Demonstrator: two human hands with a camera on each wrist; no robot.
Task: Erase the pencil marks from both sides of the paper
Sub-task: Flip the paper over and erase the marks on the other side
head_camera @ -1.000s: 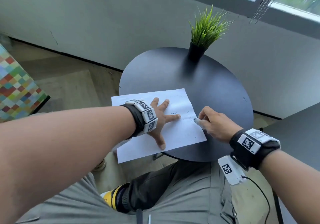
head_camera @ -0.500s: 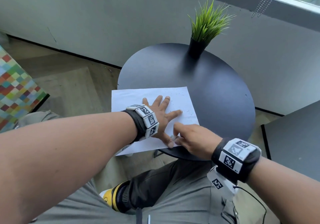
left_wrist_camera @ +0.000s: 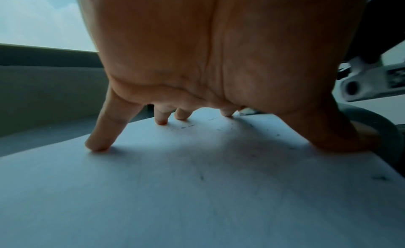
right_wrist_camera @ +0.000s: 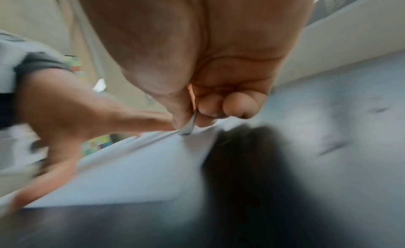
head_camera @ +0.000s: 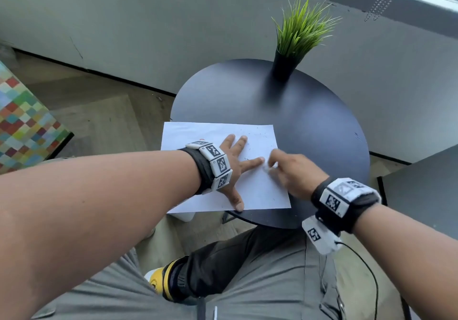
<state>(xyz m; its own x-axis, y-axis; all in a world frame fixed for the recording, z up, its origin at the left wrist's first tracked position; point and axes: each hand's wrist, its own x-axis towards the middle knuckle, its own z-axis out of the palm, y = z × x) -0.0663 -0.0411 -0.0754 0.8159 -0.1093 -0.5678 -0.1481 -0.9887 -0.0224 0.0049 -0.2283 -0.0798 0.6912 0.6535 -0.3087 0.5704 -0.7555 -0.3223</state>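
Observation:
A white sheet of paper (head_camera: 262, 190) lies on the near left part of a round black table (head_camera: 309, 126), its left end hanging over the edge. Small dark crumbs and faint pencil marks dot it (left_wrist_camera: 201, 177). My left hand (head_camera: 238, 166) lies flat with fingers spread, pressing the paper down; its fingertips (left_wrist_camera: 96, 146) touch the sheet. My right hand (head_camera: 285, 168) pinches a small white eraser (head_camera: 266, 168) against the paper just beyond the left index fingertip. In the blurred right wrist view the eraser (right_wrist_camera: 188, 127) shows between thumb and fingers of the right hand (right_wrist_camera: 197, 118).
A potted green grass plant (head_camera: 295, 39) stands at the table's far side. A second dark tabletop (head_camera: 426, 195) sits to the right. A multicoloured checkered block (head_camera: 22, 121) is on the floor at left. My knees are below the table's near edge.
My right hand went from the paper's right edge down to the near edge by my left thumb, then back up to beside my left index finger. The left hand stayed pressing.

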